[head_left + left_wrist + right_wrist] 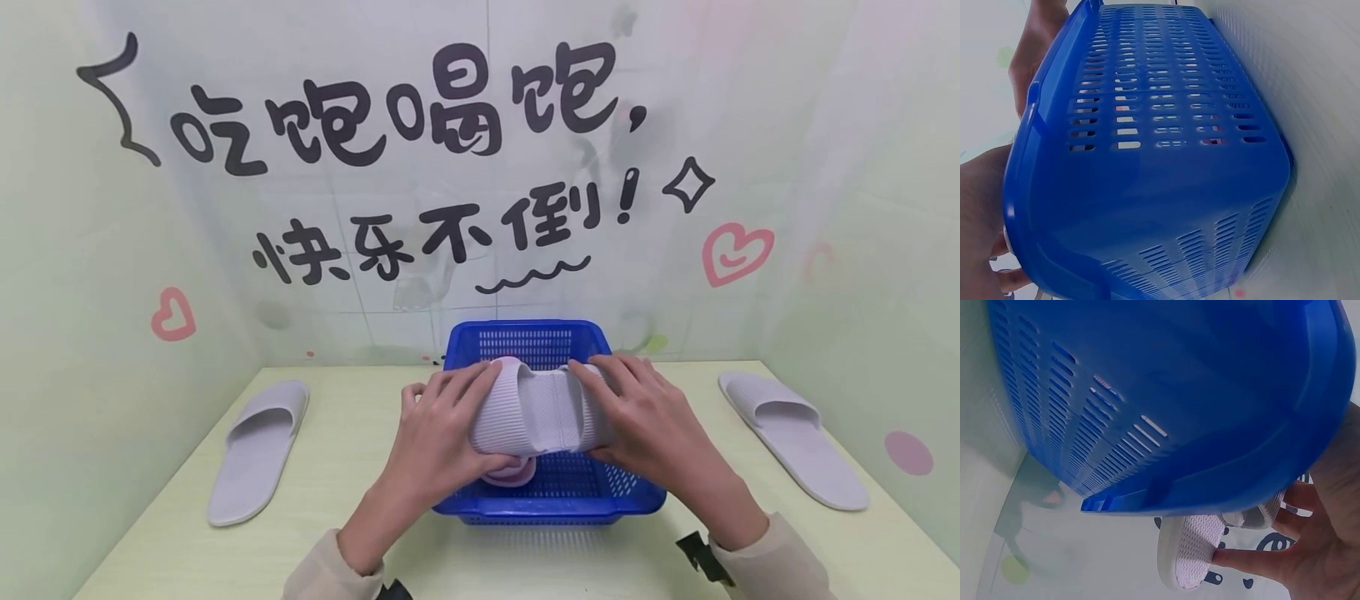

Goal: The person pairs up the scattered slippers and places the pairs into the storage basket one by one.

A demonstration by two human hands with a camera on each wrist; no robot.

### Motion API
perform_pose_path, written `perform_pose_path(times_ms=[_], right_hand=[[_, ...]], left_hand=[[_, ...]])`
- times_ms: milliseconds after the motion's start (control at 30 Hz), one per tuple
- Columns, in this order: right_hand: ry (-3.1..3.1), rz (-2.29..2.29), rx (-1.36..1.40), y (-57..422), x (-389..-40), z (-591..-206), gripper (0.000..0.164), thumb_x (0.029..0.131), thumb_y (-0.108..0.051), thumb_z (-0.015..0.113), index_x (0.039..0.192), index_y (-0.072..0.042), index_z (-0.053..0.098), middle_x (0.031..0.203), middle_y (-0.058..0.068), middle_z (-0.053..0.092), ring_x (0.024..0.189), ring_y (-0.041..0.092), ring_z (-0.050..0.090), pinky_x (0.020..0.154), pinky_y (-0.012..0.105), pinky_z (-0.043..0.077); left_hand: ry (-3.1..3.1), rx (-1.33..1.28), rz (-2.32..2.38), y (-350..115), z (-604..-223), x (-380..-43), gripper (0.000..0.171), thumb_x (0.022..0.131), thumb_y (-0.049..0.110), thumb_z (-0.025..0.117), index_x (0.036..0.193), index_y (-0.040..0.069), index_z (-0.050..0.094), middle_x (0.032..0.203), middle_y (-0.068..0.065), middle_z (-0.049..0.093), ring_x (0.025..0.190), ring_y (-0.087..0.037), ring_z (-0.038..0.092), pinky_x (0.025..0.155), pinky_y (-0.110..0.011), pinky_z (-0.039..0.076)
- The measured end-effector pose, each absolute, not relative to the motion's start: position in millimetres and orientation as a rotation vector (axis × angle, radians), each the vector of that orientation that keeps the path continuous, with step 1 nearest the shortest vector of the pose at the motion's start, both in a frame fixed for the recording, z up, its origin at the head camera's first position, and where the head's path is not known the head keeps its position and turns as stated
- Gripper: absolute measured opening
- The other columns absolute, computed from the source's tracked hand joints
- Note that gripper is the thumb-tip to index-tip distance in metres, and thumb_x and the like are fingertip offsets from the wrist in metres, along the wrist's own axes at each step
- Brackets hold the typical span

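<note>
Over the blue basket (pixel 551 507), my two hands hold pale lilac slippers (pixel 498 417) with ribbed straps, one strap toward each side and a textured surface between them. My left hand (pixel 442 425) grips the left end, thumb below and fingers over the top. The right end is gripped by my right hand (pixel 652 417). In the right wrist view, a fingertip touches the textured pale sole (pixel 1200 550). Beneath my left hand, a pink rounded edge (pixel 510 475) shows inside the basket; the rest of it is hidden.
One lilac slipper (pixel 258 450) lies on the table at the left, another (pixel 798 442) at the right. The pale table (pixel 360 450) is enclosed by a printed back wall (pixel 420 333) and side walls. The basket stands close to the back wall.
</note>
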State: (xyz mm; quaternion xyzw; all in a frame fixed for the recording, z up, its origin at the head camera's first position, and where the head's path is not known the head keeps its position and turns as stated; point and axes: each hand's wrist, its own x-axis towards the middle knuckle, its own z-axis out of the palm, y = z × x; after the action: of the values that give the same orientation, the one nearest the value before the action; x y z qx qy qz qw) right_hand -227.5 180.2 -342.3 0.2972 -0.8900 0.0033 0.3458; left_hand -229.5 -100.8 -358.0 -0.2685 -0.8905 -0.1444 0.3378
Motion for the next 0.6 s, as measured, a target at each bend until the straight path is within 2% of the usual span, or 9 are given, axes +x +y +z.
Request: perform_pose_path(times_ms=[200,467,600], right_hand=[[-2.311,0.002,0.753,178.8,-226.0,-342.1,0.116,0.044,-0.052,0.104,0.143,-0.013,0.058,0.132,0.016,0.064,0.119,0.037,0.062,0.088,0.056,0.06],[-2.324,0.031,0.77,176.6,-225.2,-341.8,0.113,0.046,-0.049,0.104,0.143,-0.014,0.058,0.133,0.015,0.063,0.12,0.036,0.061,0.09,0.056,0.06],[-2.334,-0.001,0.753,175.7,-225.2,-342.6,0.113,0.047,-0.05,0.103,0.144,-0.014,0.057,0.133,0.016,0.063,0.12,0.037,0.061,0.093,0.061,0.057]], left_hand=[[-2.323,-0.681,-0.371,-98.7,-358.4,-227.2,0.116,0.055,0.066,0.094,0.154,0.025,0.049,0.145,0.002,0.061,0.119,-0.025,0.059,0.086,-0.048,0.045],[-2.284,-0.709,-0.371,-102.4,-358.3,-230.7,0.115,0.05,0.063,0.097,0.15,0.024,0.054,0.143,0.003,0.063,0.12,-0.025,0.06,0.086,-0.048,0.045],[-2.298,-0.696,-0.356,-99.0,-358.4,-228.5,0.114,0.054,0.065,0.095,0.151,0.023,0.052,0.143,0.002,0.063,0.119,-0.025,0.061,0.085,-0.049,0.045]])
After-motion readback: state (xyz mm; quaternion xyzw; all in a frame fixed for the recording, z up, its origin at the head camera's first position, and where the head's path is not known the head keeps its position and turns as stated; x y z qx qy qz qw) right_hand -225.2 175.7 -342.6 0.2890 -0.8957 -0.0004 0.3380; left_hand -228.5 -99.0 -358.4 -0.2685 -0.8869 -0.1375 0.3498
